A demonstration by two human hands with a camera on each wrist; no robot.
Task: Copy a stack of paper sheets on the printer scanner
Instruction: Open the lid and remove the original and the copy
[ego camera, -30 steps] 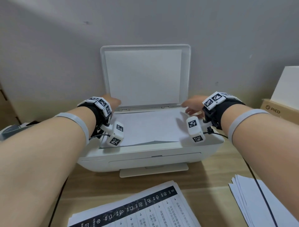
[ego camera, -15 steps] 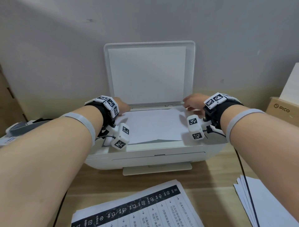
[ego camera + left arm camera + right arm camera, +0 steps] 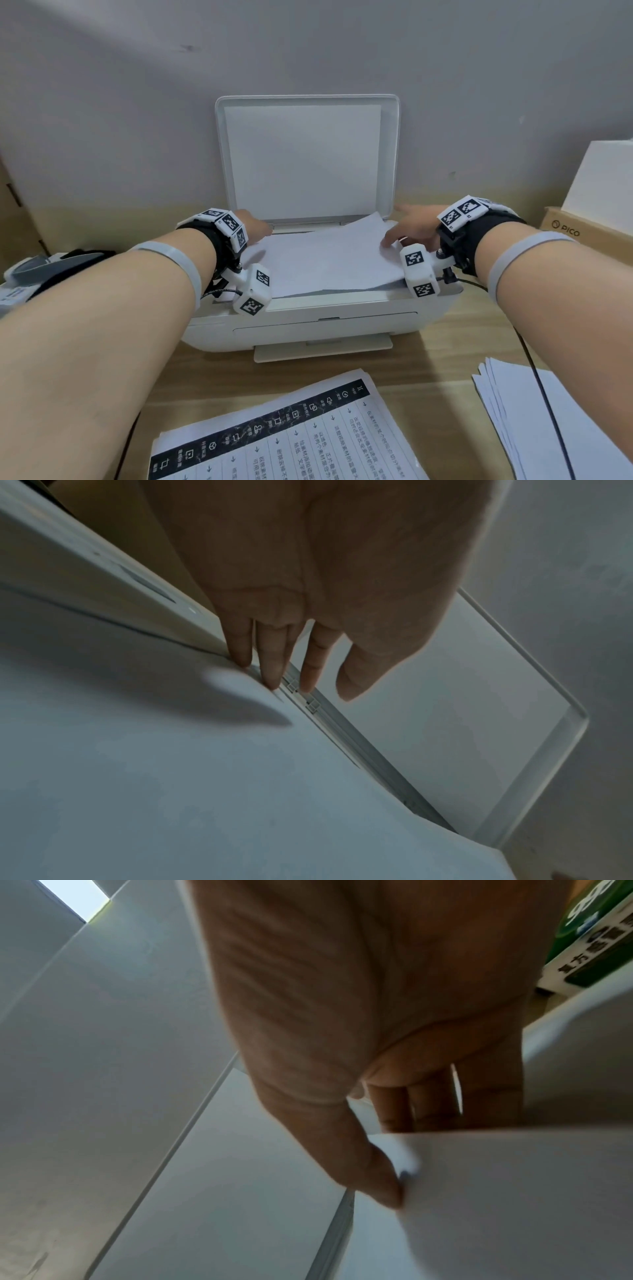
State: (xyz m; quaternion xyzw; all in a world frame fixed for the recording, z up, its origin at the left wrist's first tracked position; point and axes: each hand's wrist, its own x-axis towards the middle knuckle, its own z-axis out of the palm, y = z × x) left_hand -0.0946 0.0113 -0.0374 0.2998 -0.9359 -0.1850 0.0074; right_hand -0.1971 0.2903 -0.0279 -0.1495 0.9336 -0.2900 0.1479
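Wooden worktop (image 3: 428, 356), grey wall behind. Printed stack (image 3: 274, 442) at 6 o'clock, blank stack (image 3: 513, 411) at 4. Printer (image 3: 308, 325) centre, lid (image 3: 305, 157) up at 12. Sheet (image 3: 325, 260) on scanner: left hand (image 3: 253, 228) fingers straight, touching its far-left corner; right hand (image 3: 411, 226) pinches right edge, lifted.
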